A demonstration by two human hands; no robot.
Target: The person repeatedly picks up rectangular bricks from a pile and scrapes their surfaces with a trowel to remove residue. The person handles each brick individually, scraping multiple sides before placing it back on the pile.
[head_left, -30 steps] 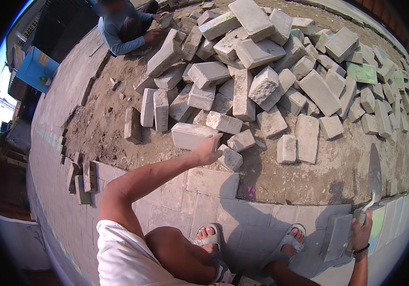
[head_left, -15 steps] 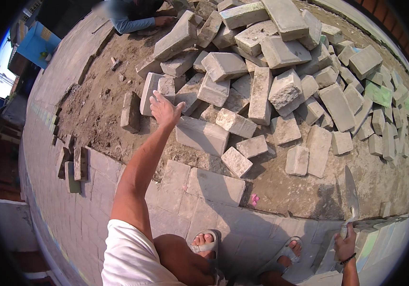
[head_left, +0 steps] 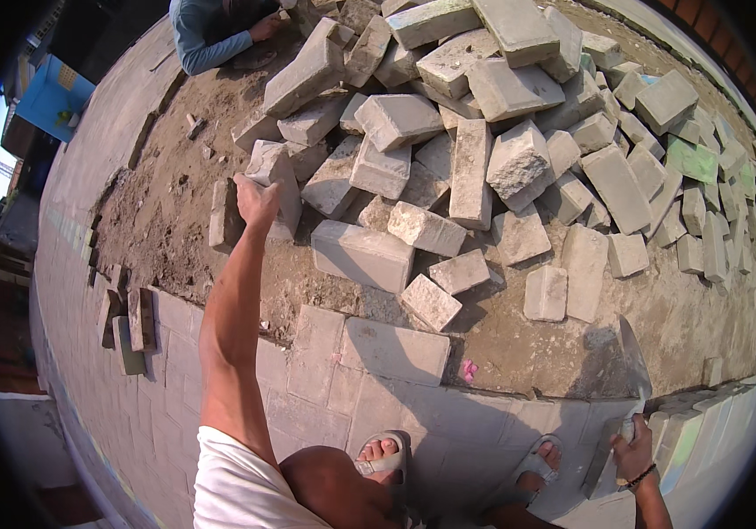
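My left hand (head_left: 257, 201) is closed on the upper end of a grey paving block (head_left: 284, 189) at the left edge of the rubble heap. Just left of it stands another block (head_left: 223, 217) on the soil. At the lower right my right hand (head_left: 633, 451) grips the handle of a pointed trowel (head_left: 633, 360), its blade tilted away from me. Beside my left hand's block lie more loose grey blocks, among them a long one (head_left: 362, 256) near the paving.
A large pile of blocks (head_left: 422, 123) fills the far middle and right. Laid paving (head_left: 396, 348) runs underfoot. Several loose blocks (head_left: 129, 342) sit at the left. Another person's blue sleeve (head_left: 210, 48) shows at the far left. Stacked blocks (head_left: 682, 436) stand beside my right hand.
My left hand has moved left and closed on the paving block, where before its fingers were spread. My right hand keeps hold of the trowel. The view has shifted slightly.
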